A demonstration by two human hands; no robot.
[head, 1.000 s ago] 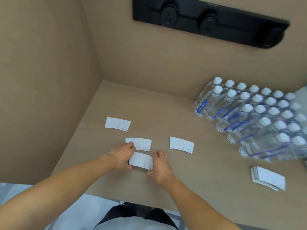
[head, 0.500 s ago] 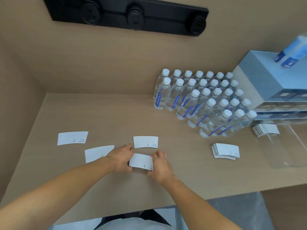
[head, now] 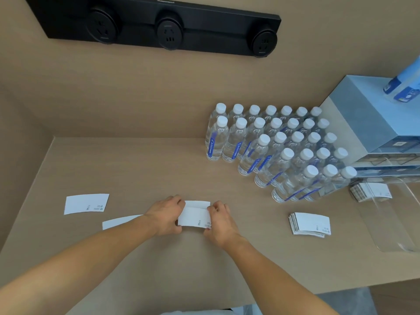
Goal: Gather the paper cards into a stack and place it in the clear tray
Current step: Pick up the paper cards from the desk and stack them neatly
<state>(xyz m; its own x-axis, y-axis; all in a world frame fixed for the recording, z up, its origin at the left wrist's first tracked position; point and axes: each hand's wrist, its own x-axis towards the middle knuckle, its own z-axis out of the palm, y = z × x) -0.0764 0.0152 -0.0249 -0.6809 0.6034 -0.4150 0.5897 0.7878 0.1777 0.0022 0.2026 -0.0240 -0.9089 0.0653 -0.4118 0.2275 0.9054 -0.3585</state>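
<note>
White paper cards (head: 195, 215) pinched btwn left hand (head: 165, 215) & right hand (head: 219, 220), desk mid-front. Square edges w/ both thumbs before sweeping up remaining loose cards; clear tray (head: 395, 223) at right edge.

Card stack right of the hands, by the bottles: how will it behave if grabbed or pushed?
The card stack is already fanned at its left edge, so a push would likely shear it apart. The cards look thin and probably flex if pinched at one end. It lies flat on the table; lifting likely needs a fingertip under an edge.
</note>
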